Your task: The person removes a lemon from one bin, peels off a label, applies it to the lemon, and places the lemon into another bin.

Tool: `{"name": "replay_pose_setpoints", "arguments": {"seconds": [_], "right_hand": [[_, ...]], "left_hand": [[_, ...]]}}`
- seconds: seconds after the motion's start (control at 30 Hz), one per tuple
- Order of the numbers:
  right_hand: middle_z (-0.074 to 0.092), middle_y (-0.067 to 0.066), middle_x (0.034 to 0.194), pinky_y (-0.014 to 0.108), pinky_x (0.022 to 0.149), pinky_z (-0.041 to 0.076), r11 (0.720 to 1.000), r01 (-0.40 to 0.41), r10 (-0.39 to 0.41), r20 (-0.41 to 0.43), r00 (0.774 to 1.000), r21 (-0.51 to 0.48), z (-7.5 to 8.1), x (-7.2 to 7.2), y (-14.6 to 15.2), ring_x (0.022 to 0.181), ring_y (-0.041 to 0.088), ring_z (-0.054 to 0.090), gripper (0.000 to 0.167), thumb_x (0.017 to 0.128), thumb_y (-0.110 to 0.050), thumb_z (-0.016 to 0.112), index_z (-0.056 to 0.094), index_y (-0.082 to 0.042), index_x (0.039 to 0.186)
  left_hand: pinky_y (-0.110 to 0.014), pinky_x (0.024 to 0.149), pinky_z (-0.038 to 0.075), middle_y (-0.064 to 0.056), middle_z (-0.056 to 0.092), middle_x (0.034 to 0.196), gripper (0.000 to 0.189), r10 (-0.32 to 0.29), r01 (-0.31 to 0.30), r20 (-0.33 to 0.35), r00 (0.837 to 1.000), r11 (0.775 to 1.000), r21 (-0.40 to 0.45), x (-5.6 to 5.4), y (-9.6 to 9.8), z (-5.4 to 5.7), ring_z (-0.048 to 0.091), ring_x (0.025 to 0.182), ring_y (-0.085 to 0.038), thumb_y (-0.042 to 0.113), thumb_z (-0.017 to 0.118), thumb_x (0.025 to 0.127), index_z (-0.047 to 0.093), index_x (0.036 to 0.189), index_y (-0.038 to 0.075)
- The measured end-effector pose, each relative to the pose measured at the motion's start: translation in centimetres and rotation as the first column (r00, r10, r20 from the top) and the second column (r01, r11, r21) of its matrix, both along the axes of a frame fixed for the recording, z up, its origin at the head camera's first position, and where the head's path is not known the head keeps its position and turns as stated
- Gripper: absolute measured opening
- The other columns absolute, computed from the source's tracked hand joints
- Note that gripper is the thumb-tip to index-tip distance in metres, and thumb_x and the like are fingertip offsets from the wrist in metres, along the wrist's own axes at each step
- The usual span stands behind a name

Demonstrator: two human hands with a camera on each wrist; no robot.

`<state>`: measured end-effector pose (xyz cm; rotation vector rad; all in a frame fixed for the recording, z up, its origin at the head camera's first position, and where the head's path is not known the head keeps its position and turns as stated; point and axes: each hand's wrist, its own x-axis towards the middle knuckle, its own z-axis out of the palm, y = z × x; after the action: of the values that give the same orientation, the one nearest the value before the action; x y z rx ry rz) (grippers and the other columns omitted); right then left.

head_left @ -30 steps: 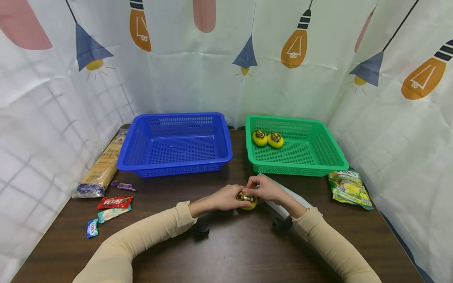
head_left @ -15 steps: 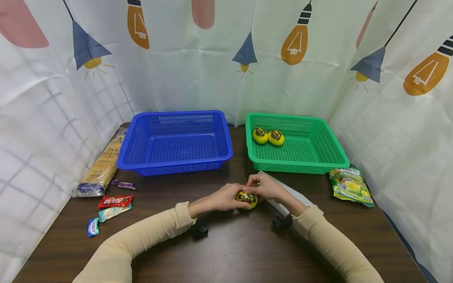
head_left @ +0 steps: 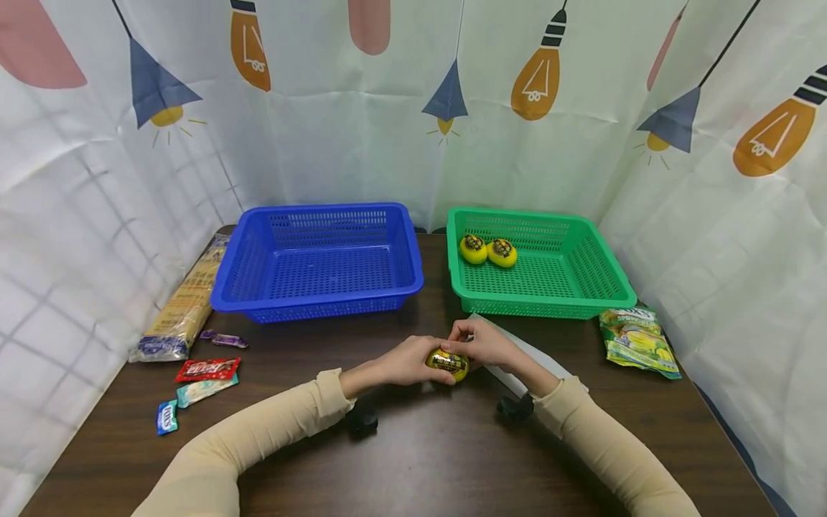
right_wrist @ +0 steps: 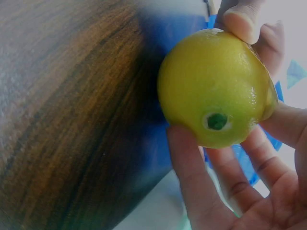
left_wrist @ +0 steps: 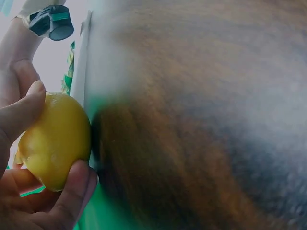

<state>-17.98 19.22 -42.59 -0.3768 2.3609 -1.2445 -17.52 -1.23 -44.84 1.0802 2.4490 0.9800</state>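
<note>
A yellow lemon [head_left: 450,365] with a black-and-gold label is held between both hands, low over the brown table. My left hand [head_left: 408,360] grips it from the left, thumb on the near side; in the left wrist view the lemon [left_wrist: 60,139] sits between thumb and fingers. From the right, my right hand [head_left: 484,345] has its thumb and index finger on the lemon's upper right, by the label's edge. The right wrist view shows the lemon's green stem end [right_wrist: 217,121], with the right fingers [right_wrist: 189,167] curled under it and the left thumb on top.
Behind stand a blue basket [head_left: 323,307] and a green basket [head_left: 543,305] with two labelled lemons [head_left: 488,251]. A white sheet [head_left: 539,357] lies under the right forearm. Small wrapped snacks [head_left: 207,370] and a long package [head_left: 187,305] lie left, a green candy bag [head_left: 638,341] right.
Both hands stay at the same place on the lemon. The lemon has turned a little, so more of its label's lettering faces the head camera.
</note>
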Motion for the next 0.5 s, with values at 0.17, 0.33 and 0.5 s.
{"name": "replay_pose_setpoints", "arguments": {"seconds": [0.17,0.33,0.5], "right_hand": [[0.069,0.008,0.098,0.029,0.06,0.06,0.997,-0.058,0.06,-0.036,0.998,0.053,-0.4,-0.3,0.1,0.081,0.012,0.062,0.024,0.097,-0.031,0.063,0.067,-0.008,0.099],[0.068,0.008,0.106,0.029,0.065,0.06,0.991,-0.117,0.119,-0.03,0.992,0.069,-0.3,0.0,0.3,0.085,0.012,0.063,0.03,0.1,-0.037,0.057,0.065,-0.01,0.11],[0.068,0.012,0.113,0.029,0.068,0.059,0.983,-0.179,0.18,-0.019,0.983,0.037,-0.2,0.3,0.7,0.085,0.014,0.062,0.033,0.099,-0.034,0.061,0.063,-0.008,0.118]], "left_hand": [[-0.02,0.076,0.05,0.0,0.07,0.104,0.04,-0.013,0.014,0.095,0.995,1.0,-0.008,-0.4,-0.5,-0.1,0.059,0.087,-0.005,0.04,0.065,0.095,0.064,0.124,0.012],[-0.022,0.081,0.049,0.0,0.07,0.104,0.039,-0.02,0.019,0.104,0.994,1.0,0.01,-0.5,-0.8,-0.2,0.058,0.09,-0.006,0.039,0.064,0.096,0.064,0.124,0.012],[-0.021,0.076,0.05,0.001,0.07,0.102,0.038,-0.036,0.033,0.174,0.984,0.999,0.022,-0.7,-1.2,0.0,0.059,0.084,-0.005,0.037,0.065,0.096,0.064,0.124,0.012]]}}
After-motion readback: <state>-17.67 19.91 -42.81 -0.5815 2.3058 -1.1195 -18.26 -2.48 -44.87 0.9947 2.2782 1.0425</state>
